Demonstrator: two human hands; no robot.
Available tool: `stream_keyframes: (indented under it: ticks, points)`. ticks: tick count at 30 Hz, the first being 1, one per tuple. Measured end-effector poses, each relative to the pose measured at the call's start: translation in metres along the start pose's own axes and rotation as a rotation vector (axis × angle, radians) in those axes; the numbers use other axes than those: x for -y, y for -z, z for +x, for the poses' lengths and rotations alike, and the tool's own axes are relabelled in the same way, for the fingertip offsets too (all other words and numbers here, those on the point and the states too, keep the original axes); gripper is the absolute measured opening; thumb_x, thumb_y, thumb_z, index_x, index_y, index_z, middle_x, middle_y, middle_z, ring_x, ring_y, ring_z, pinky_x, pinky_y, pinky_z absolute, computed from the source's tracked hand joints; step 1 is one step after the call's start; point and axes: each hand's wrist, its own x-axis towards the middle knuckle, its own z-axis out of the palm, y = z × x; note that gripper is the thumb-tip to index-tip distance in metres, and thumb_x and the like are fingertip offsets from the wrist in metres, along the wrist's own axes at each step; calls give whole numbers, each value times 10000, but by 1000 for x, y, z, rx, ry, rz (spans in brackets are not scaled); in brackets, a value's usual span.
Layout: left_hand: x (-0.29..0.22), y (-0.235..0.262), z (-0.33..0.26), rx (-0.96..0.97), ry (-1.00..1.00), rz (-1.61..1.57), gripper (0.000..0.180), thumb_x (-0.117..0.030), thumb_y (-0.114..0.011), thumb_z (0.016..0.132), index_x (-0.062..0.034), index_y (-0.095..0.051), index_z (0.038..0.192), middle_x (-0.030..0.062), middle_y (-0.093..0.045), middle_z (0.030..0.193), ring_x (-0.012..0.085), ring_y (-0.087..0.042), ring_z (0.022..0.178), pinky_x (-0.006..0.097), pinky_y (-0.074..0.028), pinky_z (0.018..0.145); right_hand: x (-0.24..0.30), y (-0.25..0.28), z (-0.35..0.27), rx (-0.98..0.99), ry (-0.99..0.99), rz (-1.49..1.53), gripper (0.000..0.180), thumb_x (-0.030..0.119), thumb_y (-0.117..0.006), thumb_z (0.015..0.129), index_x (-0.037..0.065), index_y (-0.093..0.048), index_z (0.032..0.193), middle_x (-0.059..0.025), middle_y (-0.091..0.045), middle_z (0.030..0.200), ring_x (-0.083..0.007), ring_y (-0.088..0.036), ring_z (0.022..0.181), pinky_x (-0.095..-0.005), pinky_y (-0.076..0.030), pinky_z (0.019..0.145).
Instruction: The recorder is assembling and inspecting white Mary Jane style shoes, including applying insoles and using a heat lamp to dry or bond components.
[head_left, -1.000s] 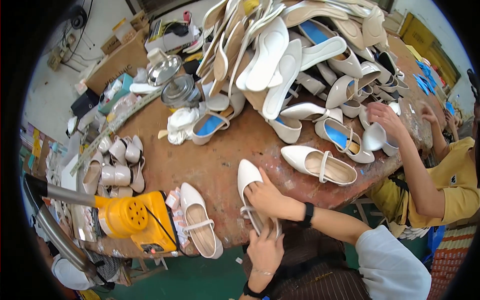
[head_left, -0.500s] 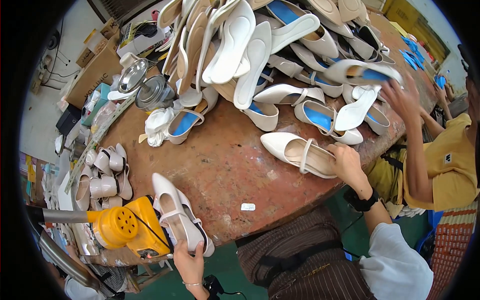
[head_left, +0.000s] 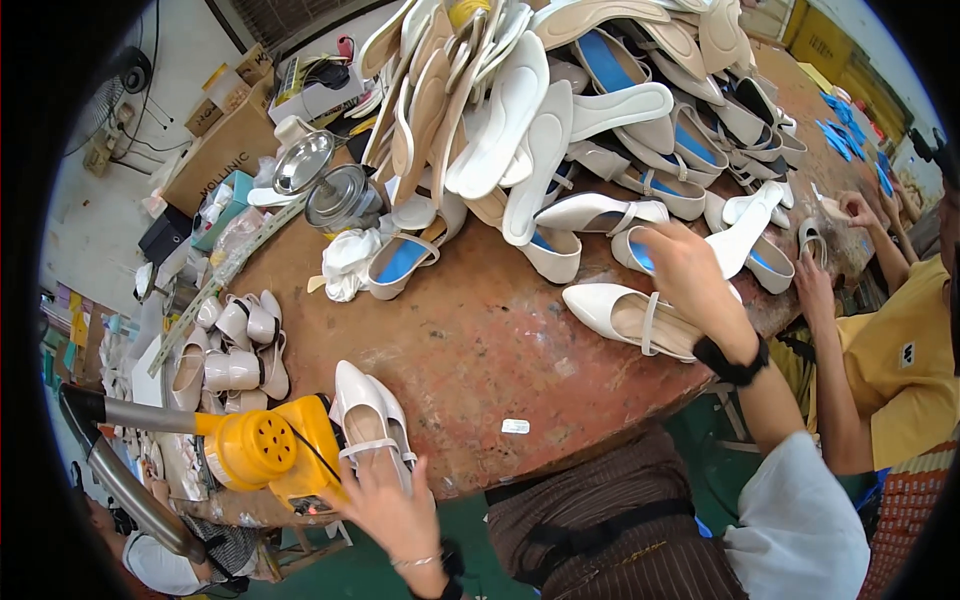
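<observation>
My left hand (head_left: pixel 395 508) is open, fingers spread, over the back end of a pair of off-white pointed strap shoes (head_left: pixel 362 405) standing side by side near the table's front edge. My right hand (head_left: pixel 692 285) reaches over a beige strap shoe with a blue lining (head_left: pixel 640 256); its fingers look loosely bent and apart, and contact with that shoe is unclear. Below this hand a single off-white pointed strap shoe (head_left: pixel 610 312) lies on the table, toe to the left. A white insole (head_left: pixel 745 235) rests across the blue-lined shoe's neighbour.
A large heap of shoes and insoles (head_left: pixel 545 150) fills the far side. On the left stand a yellow machine with a grey hose (head_left: pixel 265 450), several finished shoes (head_left: pixel 235 345) and a metal pot (head_left: pixel 342 200). A co-worker in yellow (head_left: pixel 905 370) handles shoes at the right.
My left hand has let go of the shoe pair and spread its fingers. My right hand has left the single shoe and moved up toward the heap. The co-worker's hands have shifted.
</observation>
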Motion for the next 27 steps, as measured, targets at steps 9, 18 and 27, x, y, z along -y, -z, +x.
stream_keyframes:
  ticks: [9, 18, 27]
  points:
    - [-217, -101, 127, 105, -597, -814, 566, 70, -586, 717, 38, -505, 1276, 192, -479, 1358, 347, -434, 1291, 457, -428, 985, 32, -88, 149, 31, 561, -287, 522, 30, -643, 684, 149, -645, 1192, -118, -573, 1268, -322, -449, 1298, -540, -173, 1188]
    - [-181, -126, 158, 210, -327, -651, 359, -399, -783, 712, -57, -707, 790, 169, -682, 852, 348, -640, 836, 433, -523, 712, 12, -76, 156, -37, 688, -181, 202, 69, -630, 750, 84, -632, 951, -74, -629, 1019, -224, -566, 1114, -485, -236, 1181]
    - [-41, -30, 19, 388, -208, -957, 148, -49, -774, 677, -12, -679, 784, 149, -650, 987, 341, -605, 953, 419, -490, 787, 70, 16, 87, -671, 202, 772, 286, 188, -473, 977, 12, -476, 1204, -183, -659, 1082, -172, -668, 839, -279, -549, 673]
